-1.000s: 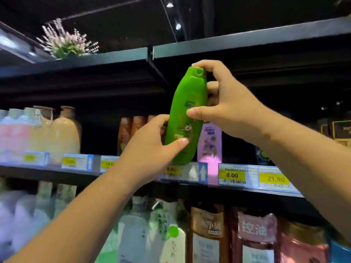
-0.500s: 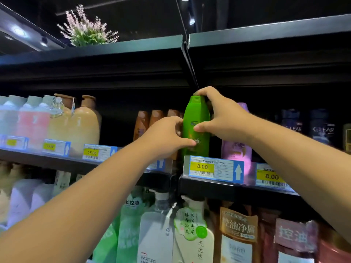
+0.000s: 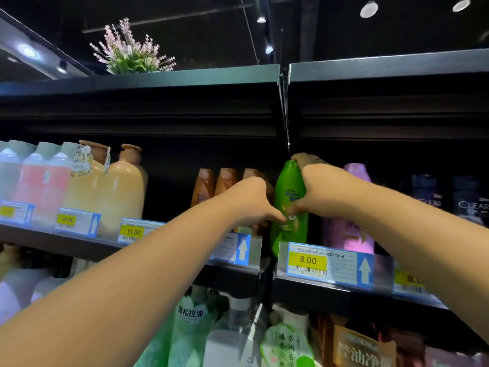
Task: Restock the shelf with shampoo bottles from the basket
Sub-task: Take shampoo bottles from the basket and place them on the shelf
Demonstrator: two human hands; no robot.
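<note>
My right hand is wrapped round the upper half of the green shampoo bottle, fingers curled over its cap and thumb pressed on the front label. My left hand holds the same bottle from the other side, thumb across the front just below my right thumb; its fingers are hidden behind the bottle. The bottle stands about upright between my two hands, at the front of the shelf. Its base is hidden behind the 8.00 price tag, which sits directly below my right hand, so I cannot tell whether it touches the shelf. A purple bottle stands just to the right of my right hand, partly behind my wrist. Three brown bottles stand just left of my left hand, further back. Dark CLEAR bottles stand well to the right, beyond my right forearm.
</note>
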